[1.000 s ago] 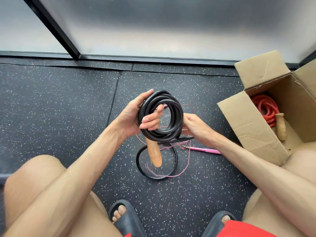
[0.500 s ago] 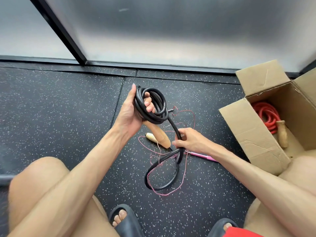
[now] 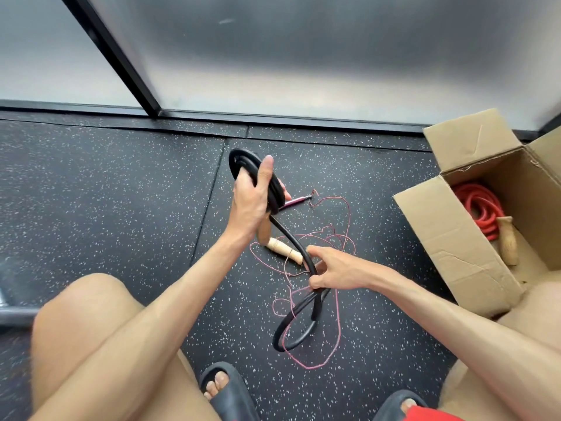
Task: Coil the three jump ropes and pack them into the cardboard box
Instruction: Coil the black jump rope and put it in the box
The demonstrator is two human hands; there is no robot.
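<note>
From the head camera, the left hand (image 3: 250, 199) is gripping the coiled part of the black jump rope (image 3: 292, 237), holding the coil up on edge above the speckled floor (image 3: 121, 192). A free strand is running down from the coil to the right hand (image 3: 334, 268), whose fingers are curling round it; below that hand the rope is hanging in a loose loop. One wooden handle (image 3: 283, 250) is lying on the floor between the two hands. The thin pink jump rope (image 3: 338, 314) is sprawling uncoiled on the floor beneath them. The cardboard box (image 3: 440, 238) is standing open at the right, and the red jump rope (image 3: 482, 211) is lying coiled inside it.
</note>
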